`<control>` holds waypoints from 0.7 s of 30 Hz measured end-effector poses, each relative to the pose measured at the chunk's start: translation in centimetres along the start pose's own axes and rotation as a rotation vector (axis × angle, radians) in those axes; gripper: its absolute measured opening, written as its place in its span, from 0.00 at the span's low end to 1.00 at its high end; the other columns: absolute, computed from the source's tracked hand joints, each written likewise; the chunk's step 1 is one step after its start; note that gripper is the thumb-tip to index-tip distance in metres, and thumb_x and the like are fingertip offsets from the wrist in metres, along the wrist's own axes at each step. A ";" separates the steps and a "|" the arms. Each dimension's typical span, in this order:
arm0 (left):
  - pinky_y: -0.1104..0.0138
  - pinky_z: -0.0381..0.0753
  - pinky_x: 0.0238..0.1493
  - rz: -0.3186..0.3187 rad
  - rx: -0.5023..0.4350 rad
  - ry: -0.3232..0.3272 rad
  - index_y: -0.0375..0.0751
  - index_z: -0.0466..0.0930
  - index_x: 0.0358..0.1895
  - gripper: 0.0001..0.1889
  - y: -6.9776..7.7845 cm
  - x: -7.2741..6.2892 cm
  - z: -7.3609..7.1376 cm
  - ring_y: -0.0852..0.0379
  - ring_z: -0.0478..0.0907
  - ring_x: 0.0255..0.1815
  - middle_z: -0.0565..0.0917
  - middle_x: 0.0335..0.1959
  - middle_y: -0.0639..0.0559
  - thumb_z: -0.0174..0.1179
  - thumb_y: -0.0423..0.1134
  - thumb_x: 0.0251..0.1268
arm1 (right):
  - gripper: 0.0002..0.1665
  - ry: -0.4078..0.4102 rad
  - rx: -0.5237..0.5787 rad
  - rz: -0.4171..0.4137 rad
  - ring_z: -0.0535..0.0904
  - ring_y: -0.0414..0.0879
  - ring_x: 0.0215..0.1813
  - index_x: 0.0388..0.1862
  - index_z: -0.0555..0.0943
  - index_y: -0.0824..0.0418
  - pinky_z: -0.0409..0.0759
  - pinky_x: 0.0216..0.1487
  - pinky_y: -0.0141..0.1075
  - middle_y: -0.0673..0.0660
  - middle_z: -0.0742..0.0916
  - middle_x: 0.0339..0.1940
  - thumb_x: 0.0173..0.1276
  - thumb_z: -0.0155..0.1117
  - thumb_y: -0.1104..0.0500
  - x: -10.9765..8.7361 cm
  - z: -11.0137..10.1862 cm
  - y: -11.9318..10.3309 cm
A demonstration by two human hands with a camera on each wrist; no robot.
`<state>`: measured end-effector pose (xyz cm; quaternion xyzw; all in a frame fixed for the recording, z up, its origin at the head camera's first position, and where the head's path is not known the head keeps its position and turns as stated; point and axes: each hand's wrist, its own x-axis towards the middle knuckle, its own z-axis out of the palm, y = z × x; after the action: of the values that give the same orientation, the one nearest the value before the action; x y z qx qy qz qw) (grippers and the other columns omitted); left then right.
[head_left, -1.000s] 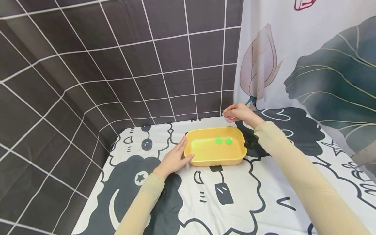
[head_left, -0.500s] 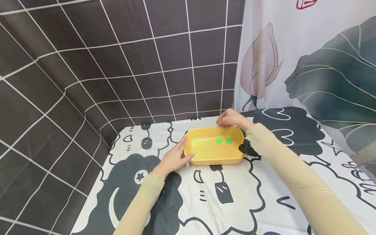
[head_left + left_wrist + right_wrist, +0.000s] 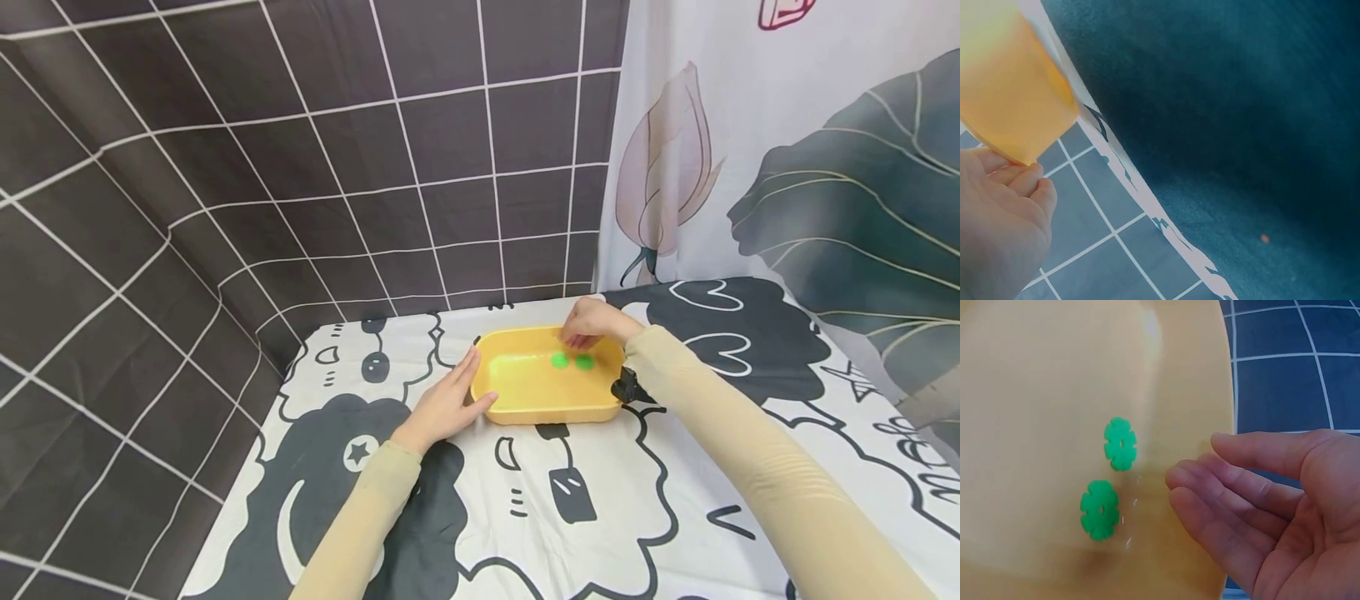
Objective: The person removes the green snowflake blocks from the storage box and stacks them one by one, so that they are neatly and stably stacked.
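A yellow plastic tray [image 3: 517,387] lies on the patterned cloth, with two flat green notched discs on its floor. Each disc, one [image 3: 1100,510] nearer the right wrist view's bottom and another [image 3: 1120,439] above it, is flower-like with a small central hole. My left hand [image 3: 442,407] rests at the tray's left end, fingers extended along the rim and thumb at the front-left corner. My right hand [image 3: 592,321] reaches over the back rim, fingers loosely bent beside the discs. Nothing shows between its thumb and fingertips [image 3: 1180,475].
A white cloth [image 3: 525,533] with black cartoon drawings covers the surface under the tray. Dark grid-patterned fabric [image 3: 360,167] hangs behind and to the left. A flower-printed curtain [image 3: 690,167] hangs at the back right. A black wrist-worn device [image 3: 628,387] overlaps the tray's right end.
My right hand has come down from behind the tray, over its back rim, to beside the green discs. My left hand, the tray and the discs have stayed in place.
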<state>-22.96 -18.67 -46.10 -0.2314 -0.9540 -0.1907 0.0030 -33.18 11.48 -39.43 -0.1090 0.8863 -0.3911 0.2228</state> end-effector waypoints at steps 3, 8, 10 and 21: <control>0.55 0.61 0.75 0.002 0.000 0.001 0.41 0.49 0.81 0.45 0.0 0.0 0.0 0.50 0.55 0.79 0.50 0.83 0.49 0.45 0.68 0.73 | 0.12 -0.015 -0.020 0.021 0.82 0.41 0.24 0.40 0.85 0.76 0.86 0.33 0.33 0.55 0.87 0.24 0.66 0.67 0.65 0.0 0.1 0.1; 0.55 0.61 0.75 -0.002 -0.009 0.003 0.41 0.49 0.81 0.45 0.1 -0.1 -0.1 0.50 0.55 0.79 0.49 0.83 0.50 0.46 0.68 0.73 | 0.11 -0.060 -0.054 0.039 0.80 0.41 0.24 0.37 0.85 0.74 0.84 0.32 0.31 0.55 0.86 0.24 0.66 0.65 0.65 0.2 0.3 0.1; 0.56 0.60 0.75 -0.006 -0.007 0.000 0.41 0.49 0.81 0.45 0.1 -0.1 -0.1 0.50 0.54 0.80 0.49 0.83 0.51 0.46 0.68 0.73 | 0.10 -0.088 -0.068 0.043 0.79 0.40 0.23 0.36 0.85 0.74 0.84 0.31 0.30 0.55 0.85 0.23 0.66 0.65 0.64 0.3 0.4 0.1; 0.57 0.60 0.76 -0.006 0.002 -0.006 0.40 0.49 0.81 0.44 0.2 -0.1 -0.2 0.50 0.54 0.80 0.49 0.83 0.50 0.47 0.66 0.74 | 0.16 -0.228 -0.170 0.051 0.70 0.38 0.19 0.19 0.75 0.61 0.72 0.26 0.25 0.51 0.77 0.17 0.67 0.65 0.63 0.5 1.1 -0.7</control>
<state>-22.84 -18.63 -45.87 -0.2290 -0.9549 -0.1890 -0.0004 -33.04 10.10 -39.75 -0.1486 0.8875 -0.2940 0.3220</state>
